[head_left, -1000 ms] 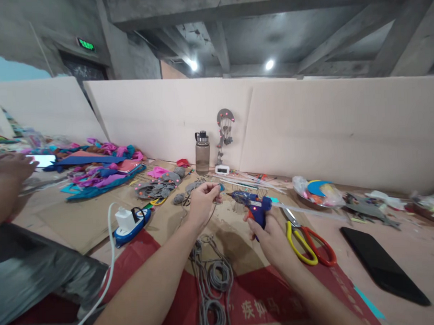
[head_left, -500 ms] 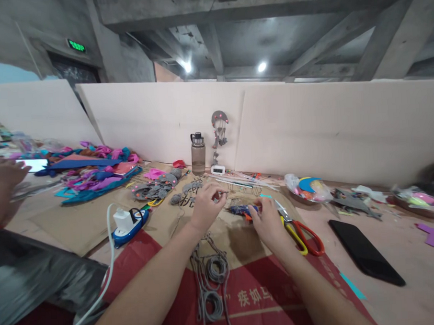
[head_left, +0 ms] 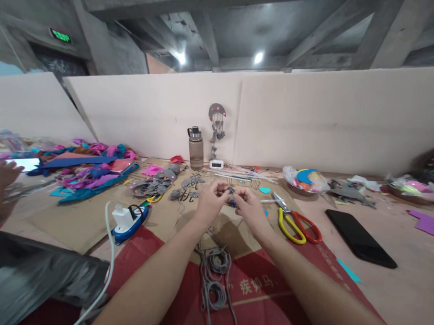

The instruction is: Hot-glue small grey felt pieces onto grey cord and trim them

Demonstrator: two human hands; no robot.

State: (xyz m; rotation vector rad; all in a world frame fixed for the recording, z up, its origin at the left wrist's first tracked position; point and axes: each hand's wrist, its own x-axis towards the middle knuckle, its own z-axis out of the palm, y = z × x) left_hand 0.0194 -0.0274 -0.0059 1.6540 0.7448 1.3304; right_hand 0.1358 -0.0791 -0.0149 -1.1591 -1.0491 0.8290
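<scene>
One small dark grey piece [head_left: 231,190]: held up over the brown and red cardboard [head_left: 238,240], between the tips of both hands. It looks light and soft, maybe cloth or cord, so it should bend easily. A hard pinch could squash it. Hold it by its edges.

Two bare hands: the left hand [head_left: 212,201] comes in from 7 o'clock, the right hand [head_left: 248,206] from 5 o'clock. Each one pinches the piece with thumb and fingertips.

Hidden bits: fingers cover most of the piece, so I can't tell its shape. A dark blue thing [head_left: 233,203] peeks out just under the fingertips; the rest is blocked.

Loopy grey cord [head_left: 214,296]: between 6 and 7 o'clock, with ends cut off at the bottom. I can't tell if it joins the piece.

Metal scissors with yellow and red handles [head_left: 286,209]: at 4 o'clock, near the right hand.

Tall see-through bottle with a black lid [head_left: 196,151]: at 11 o'clock.

Someone else's hand [head_left: 2,179]: far out at 9 o'clock, cut off by the left edge.
</scene>
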